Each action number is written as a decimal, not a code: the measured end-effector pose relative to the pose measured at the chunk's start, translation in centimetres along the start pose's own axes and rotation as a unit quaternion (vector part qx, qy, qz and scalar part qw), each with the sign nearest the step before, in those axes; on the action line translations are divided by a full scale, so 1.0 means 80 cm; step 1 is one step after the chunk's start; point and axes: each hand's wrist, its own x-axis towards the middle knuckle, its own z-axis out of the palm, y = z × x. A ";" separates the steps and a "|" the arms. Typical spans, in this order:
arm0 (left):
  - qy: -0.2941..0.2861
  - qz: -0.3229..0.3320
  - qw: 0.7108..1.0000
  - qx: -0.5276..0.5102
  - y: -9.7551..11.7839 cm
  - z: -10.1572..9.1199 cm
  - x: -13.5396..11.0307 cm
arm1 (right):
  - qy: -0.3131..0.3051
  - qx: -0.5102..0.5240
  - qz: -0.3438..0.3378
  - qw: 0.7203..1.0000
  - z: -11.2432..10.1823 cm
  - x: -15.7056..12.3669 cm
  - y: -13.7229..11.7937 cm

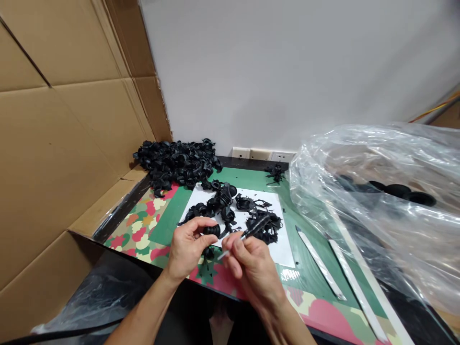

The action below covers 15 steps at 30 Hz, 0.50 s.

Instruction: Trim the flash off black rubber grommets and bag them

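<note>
Between the thumb and fingers of my left hand (186, 249) is a small black ribbed rubber bellows (212, 231). My right hand (253, 263) is closed on a thin tool (258, 225) with a black handle and a slim silvery tip; its exact kind is unclear. The tip points down and left, just right of the bellows and apart from it. Behind both hands, a white sheet (283, 249) carries more bellows (224, 195) with ragged flaps. Black rubber scraps (269, 235) lie in a heap at its right side.
A large pile of black rubber parts (179, 163) sits at the back left, beside a cardboard wall (72, 143). Two white-wrapped blades or strips (321, 263) lie on the right. Beyond them a clear plastic bag (377, 153) holds black round parts. Wall sockets (260, 154) are behind.
</note>
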 end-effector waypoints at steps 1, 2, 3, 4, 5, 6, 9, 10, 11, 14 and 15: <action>-0.001 -0.007 1.000 -0.004 -0.001 0.000 0.001 | -0.003 0.014 0.013 1.000 -0.001 -0.002 -0.002; -0.005 -0.013 1.000 -0.011 -0.002 0.000 0.002 | 0.007 0.011 0.009 1.000 -0.004 -0.002 -0.003; -0.009 -0.017 1.000 -0.018 -0.003 0.000 0.003 | 0.026 -0.002 -0.008 1.000 -0.006 -0.002 -0.005; -0.014 -0.019 0.999 -0.024 -0.004 0.000 0.003 | 0.047 -0.020 -0.032 0.998 -0.009 -0.001 -0.006; -0.018 -0.019 0.999 -0.029 -0.005 0.001 0.003 | 0.066 -0.041 -0.056 0.995 -0.011 0.000 -0.007; -0.020 -0.018 0.999 -0.033 -0.005 0.001 0.002 | 0.076 -0.061 -0.080 0.992 -0.013 0.002 -0.008; -0.026 -0.013 0.999 -0.040 -0.007 0.004 0.002 | 0.071 -0.109 -0.133 0.983 -0.015 0.005 -0.007; -0.028 -0.010 0.999 -0.039 -0.006 0.004 0.002 | 0.066 -0.119 -0.147 0.980 -0.014 0.005 -0.006; -0.029 -0.005 0.999 -0.036 -0.006 0.005 0.003 | 0.061 -0.126 -0.160 0.977 -0.014 0.005 -0.005; -0.029 0.013 0.999 -0.021 -0.003 0.008 0.003 | 0.051 -0.142 -0.186 0.971 -0.013 0.005 -0.005; -0.028 0.019 0.999 -0.017 -0.002 0.010 0.003 | 0.048 -0.146 -0.191 0.969 -0.013 0.005 -0.006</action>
